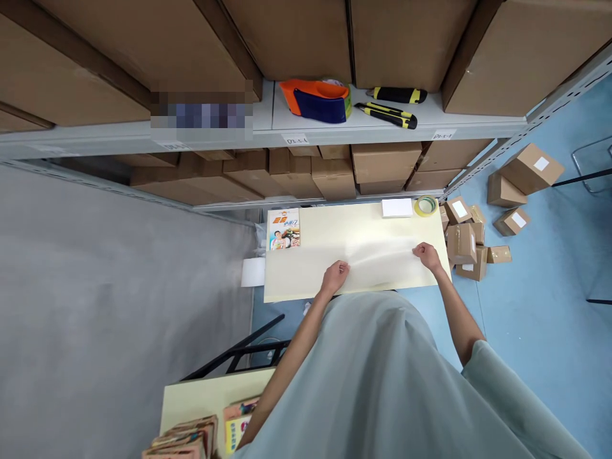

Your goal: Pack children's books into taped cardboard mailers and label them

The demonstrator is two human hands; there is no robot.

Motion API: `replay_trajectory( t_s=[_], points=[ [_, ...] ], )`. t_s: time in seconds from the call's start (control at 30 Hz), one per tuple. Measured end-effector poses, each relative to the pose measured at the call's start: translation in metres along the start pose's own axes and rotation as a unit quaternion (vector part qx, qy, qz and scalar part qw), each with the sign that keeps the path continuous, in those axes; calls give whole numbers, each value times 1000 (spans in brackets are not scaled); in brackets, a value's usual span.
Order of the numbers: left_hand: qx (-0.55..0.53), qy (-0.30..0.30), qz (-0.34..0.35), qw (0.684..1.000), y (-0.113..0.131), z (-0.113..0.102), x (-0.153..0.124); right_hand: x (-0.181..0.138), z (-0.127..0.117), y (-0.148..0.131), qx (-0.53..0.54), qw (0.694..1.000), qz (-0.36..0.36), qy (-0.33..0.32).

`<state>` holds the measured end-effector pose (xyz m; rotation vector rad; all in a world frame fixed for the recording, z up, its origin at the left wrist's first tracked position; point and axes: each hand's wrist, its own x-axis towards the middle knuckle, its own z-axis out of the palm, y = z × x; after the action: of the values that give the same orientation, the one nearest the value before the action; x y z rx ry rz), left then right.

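A translucent whitish wrapping sheet (306,269) lies stretched along the front half of the pale yellow table (329,223). My right hand (428,256) pinches its far-right end. Near the middle of the sheet's length, my left hand (336,277) is closed on it too. A white roll (253,272) sits off the table's left edge, level with the sheet. Behind the sheet, at the back left, is a booklet with a colourful cover (284,229). A white stack of paper or labels (396,208) and a roll of tape (425,205) lie at the back right.
Above the table, a shelf (258,137) carries cardboard boxes, an orange and blue tape dispenser (315,101) and two utility knives (389,115). Several small cartons (463,244) are piled on the floor at right. Behind me, a second table (191,398) bears stacked booklets (186,440).
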<state>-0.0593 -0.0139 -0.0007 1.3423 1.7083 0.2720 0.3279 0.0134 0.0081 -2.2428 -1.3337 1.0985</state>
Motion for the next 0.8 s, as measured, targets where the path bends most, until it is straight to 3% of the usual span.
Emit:
replay_trajectory(
  t_s=[0.13,0.27,0.37,0.43,0.57,0.8],
  points=[
    [-2,-19,-1,1000,-15,14,4,8,0,9,-29,999,25,4],
    [1,-9,-11,1000,-37,7,2,13,-3,9,-64,997,47,11],
    [2,5,-28,1000,-55,-4,0,13,5,-5,-108,991,68,49],
    [2,12,-39,999,-65,-9,-1,10,17,-23,-140,988,55,41],
    [-9,17,-48,999,-77,-11,-2,-4,62,-74,-169,979,-46,-104],
    [-55,6,-44,997,-82,-9,9,-27,172,-173,-172,940,-149,-255]
  ],
)
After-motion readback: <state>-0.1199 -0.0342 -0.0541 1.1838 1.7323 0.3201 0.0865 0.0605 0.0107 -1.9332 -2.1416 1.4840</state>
